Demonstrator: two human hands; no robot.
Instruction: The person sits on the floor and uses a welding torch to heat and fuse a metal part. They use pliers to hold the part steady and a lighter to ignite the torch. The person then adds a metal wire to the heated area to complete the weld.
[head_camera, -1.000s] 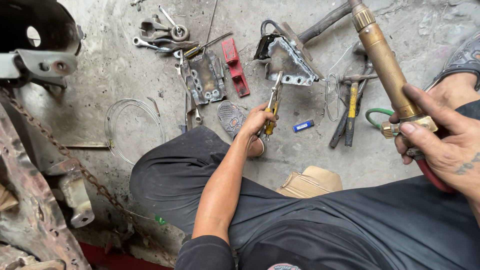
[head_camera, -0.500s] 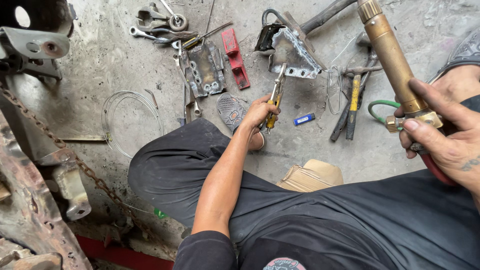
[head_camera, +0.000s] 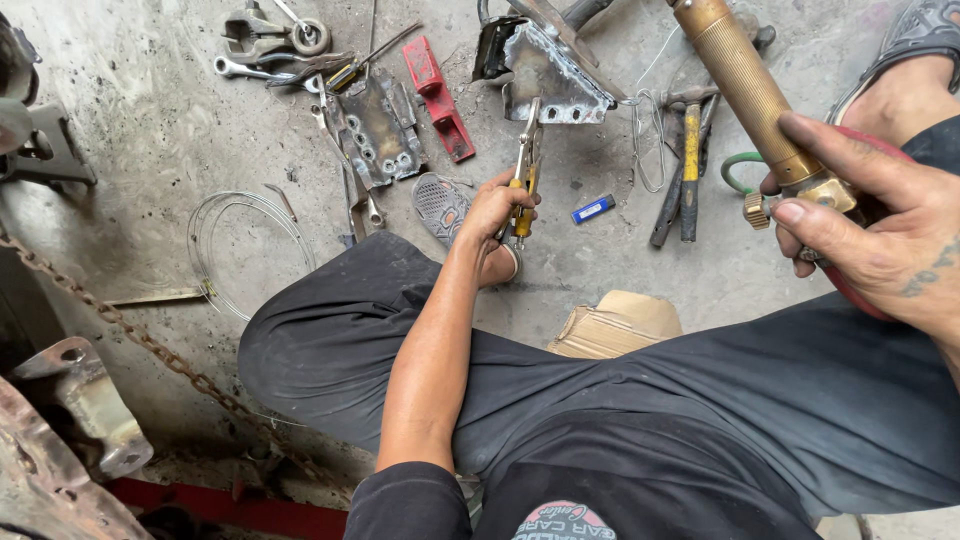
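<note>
The person sits on the concrete floor (head_camera: 130, 150) with legs in dark trousers drawn up. The left hand (head_camera: 497, 208) reaches forward, fingers wrapped tight around the yellow-handled pliers (head_camera: 524, 168), whose nose points away toward a welded metal bracket (head_camera: 553, 75) lying just beyond. The right hand (head_camera: 880, 235) is curled around the base of a brass torch (head_camera: 748, 88), thumb lying along the top near a small knurled valve, the long tube angling up and away; a red hose runs under the palm. Just beside the left hand lie a grey sandal (head_camera: 441, 205) and a small blue lighter (head_camera: 593, 208). Farther off sit a red tool (head_camera: 438, 97), a drilled steel plate (head_camera: 379, 128), a coil of wire (head_camera: 240, 240) and a yellow-handled hammer (head_camera: 690, 165). A rusty chain (head_camera: 130, 330) trails across the left.
</note>
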